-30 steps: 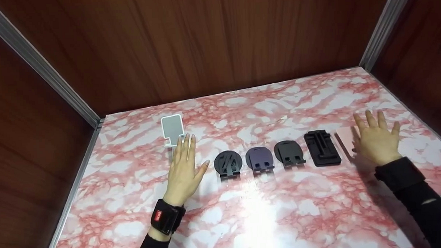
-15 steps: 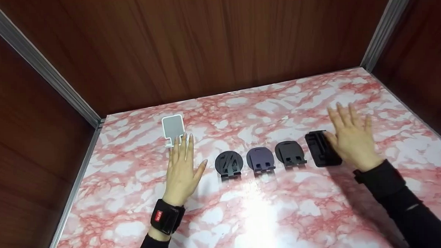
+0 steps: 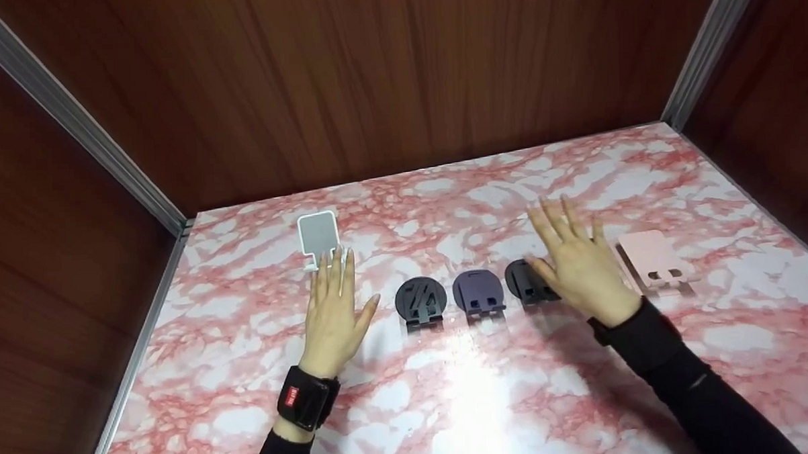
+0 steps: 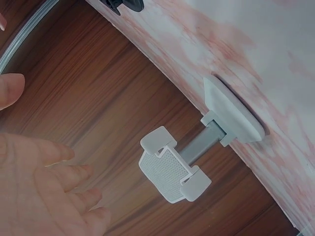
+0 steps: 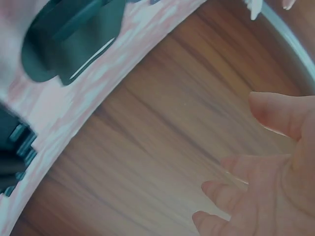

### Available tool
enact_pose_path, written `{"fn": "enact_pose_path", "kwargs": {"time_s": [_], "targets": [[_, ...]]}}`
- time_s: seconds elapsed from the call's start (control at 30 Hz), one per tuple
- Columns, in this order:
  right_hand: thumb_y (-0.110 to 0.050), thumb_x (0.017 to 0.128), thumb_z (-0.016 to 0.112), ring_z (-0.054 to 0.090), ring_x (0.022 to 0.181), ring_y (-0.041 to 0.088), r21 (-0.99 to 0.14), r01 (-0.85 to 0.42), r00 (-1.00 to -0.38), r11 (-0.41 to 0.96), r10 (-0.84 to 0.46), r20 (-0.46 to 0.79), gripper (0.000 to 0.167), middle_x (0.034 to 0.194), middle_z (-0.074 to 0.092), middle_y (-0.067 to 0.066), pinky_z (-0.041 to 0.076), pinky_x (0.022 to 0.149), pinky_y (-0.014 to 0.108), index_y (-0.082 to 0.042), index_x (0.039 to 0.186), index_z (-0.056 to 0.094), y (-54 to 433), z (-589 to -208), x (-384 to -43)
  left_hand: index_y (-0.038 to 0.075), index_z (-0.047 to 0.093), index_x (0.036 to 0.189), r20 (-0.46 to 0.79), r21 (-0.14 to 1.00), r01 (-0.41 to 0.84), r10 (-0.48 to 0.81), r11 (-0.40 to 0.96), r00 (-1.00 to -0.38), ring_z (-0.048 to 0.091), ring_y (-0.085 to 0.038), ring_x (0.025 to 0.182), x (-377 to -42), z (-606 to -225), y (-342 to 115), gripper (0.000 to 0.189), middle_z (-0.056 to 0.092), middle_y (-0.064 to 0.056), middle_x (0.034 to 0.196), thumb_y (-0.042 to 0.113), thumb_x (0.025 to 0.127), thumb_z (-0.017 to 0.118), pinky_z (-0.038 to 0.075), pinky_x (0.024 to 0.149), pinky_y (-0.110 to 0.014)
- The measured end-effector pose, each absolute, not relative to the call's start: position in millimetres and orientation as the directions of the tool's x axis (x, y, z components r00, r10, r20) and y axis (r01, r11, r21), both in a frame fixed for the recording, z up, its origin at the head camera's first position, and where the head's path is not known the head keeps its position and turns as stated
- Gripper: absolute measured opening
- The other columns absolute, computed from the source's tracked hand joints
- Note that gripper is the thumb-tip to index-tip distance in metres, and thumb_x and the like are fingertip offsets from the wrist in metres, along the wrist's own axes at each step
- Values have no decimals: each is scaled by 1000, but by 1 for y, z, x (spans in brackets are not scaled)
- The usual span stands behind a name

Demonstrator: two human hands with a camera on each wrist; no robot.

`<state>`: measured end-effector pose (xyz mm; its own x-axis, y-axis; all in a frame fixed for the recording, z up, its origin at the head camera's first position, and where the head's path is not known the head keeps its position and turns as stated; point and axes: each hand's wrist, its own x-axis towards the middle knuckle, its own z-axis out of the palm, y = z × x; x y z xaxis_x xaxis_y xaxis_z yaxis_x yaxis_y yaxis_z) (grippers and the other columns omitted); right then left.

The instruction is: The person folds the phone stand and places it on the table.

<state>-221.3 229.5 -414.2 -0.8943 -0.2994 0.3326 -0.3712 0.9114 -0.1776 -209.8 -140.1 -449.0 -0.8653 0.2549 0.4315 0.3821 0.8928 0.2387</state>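
My left hand has its fingers straight and holds nothing, the fingertips overlapping the lower edge of a white phone stand. The left wrist view shows this white phone stand raised on a stem above its base, apart from the hand. My right hand, spread and holding nothing, hovers over the row of phone stands. It partly covers a round dark grey stand and hides the black folded one in the head view. That black stand shows at the left of the right wrist view.
Left of the dark grey stand are a round purple phone stand and a round blackish one. A pink phone stand lies to the right. Wooden panels enclose the marbled red-and-white table.
My right hand has swept leftward, from over the pink stand past the black folded one to the dark grey one. The left hand and the stands have stayed in place.
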Motion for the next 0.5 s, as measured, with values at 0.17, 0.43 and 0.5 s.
{"fn": "enact_pose_path", "kwargs": {"time_s": [0.17, 0.43, 0.5], "targets": [[-34, 98, 56, 5, 145, 38, -170, -400, -880, 901, -325, 346, 69, 160, 14, 16, -2, 112, 65, -7, 154, 25, 223, -417, -220, -4, 23, 151, 426, 233, 379, 256, 896, -868, 6, -40, 145, -209, -451, -141, 76, 15, -23, 157, 39, 98, 55, 2, 118, -48], [-34, 99, 55, 6, 145, 37, -191, -405, -883, 894, -327, 338, 67, 160, 15, 16, 3, 112, 66, -7, 153, 26, 224, -418, -221, -4, 24, 151, 419, 241, 377, 255, 894, -872, 5, -39, 145, -210, -450, -140, 76, 15, -23, 157, 38, 97, 56, 1, 118, -48], [-34, 100, 54, 3, 146, 35, -210, -404, -889, 890, -327, 321, 67, 160, 14, 15, 2, 112, 66, -8, 154, 25, 224, -419, -220, -4, 24, 150, 424, 243, 384, 258, 891, -868, 6, -39, 145, -209, -451, -140, 75, 15, -23, 158, 38, 96, 56, 2, 118, -49]]}}
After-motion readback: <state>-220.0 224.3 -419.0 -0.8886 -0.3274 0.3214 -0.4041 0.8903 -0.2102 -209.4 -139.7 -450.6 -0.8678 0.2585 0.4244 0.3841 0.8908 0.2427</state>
